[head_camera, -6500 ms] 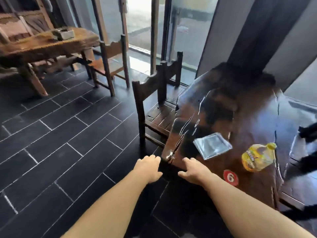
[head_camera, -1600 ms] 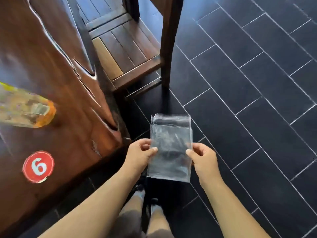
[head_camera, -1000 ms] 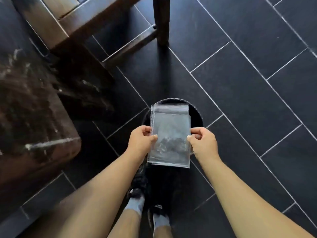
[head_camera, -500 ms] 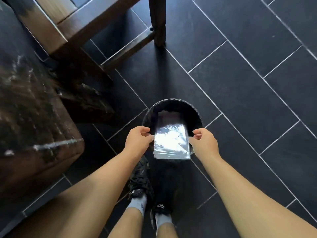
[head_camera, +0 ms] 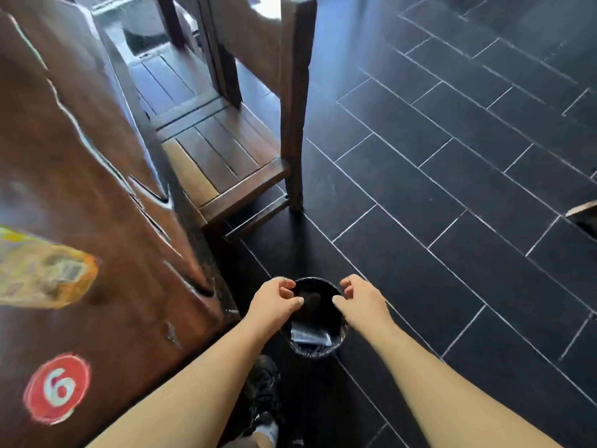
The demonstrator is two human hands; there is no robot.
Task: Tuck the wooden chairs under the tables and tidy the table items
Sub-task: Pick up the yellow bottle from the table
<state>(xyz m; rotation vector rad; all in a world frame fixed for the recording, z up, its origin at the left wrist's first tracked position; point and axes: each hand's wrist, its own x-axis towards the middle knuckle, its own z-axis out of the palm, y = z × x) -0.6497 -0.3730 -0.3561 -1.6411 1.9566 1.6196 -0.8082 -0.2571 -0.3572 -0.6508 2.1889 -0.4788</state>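
Binning: plastic bag [head_camera: 310, 337] lies inside bin [head_camera: 315, 353].
Hands: left hand [head_camera: 274, 302], right hand [head_camera: 361, 303] over rim, fingers loosely curled, holding nothing.
Next: lift clear without knocking bin; bottle [head_camera: 42, 270] on tabletop [head_camera: 97, 205] needs tidying.

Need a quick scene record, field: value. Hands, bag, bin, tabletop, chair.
left hand: above bin, fingers loosely curled, holds nothing
right hand: above bin's other side, loosely curled, holds nothing
clear bag: lies inside bin, not held
bin: black, on tiled floor
tabletop: yellow bottle, red 6 sticker
chair: beside tabletop, seat mostly exposed
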